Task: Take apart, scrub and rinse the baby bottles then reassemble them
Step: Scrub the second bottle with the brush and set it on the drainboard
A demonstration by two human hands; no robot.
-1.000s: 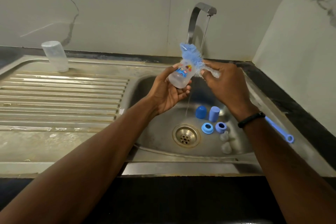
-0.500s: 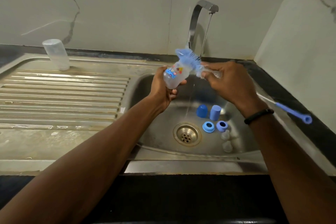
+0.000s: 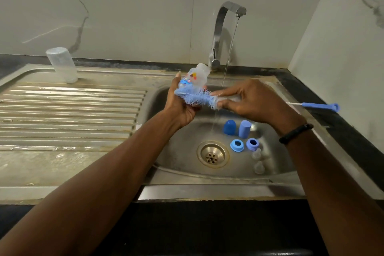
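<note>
My left hand (image 3: 181, 106) grips a clear baby bottle (image 3: 197, 77) with a coloured print, held above the sink with its neck pointing up and away. My right hand (image 3: 251, 102) grips the blue bottle brush (image 3: 197, 96) near its bristles, which lie across the bottle's lower side. The brush's long handle (image 3: 320, 106) sticks out to the right. In the sink basin (image 3: 178, 147) lie two blue caps (image 3: 229, 127), two blue collar rings (image 3: 236, 145) and two clear teats (image 3: 258, 166). A second clear bottle (image 3: 62, 65) stands upside down on the drainboard.
The tap (image 3: 223, 33) runs a thin stream into the basin beside my right hand. The drain (image 3: 212, 156) sits in the middle of the basin. A ribbed steel drainboard (image 3: 68, 114) spreads to the left. Marble walls close in behind and on the right.
My left hand has turned the bottle so its neck points up and away. The brush has swung from above the bottle down to lie across its lower side.
</note>
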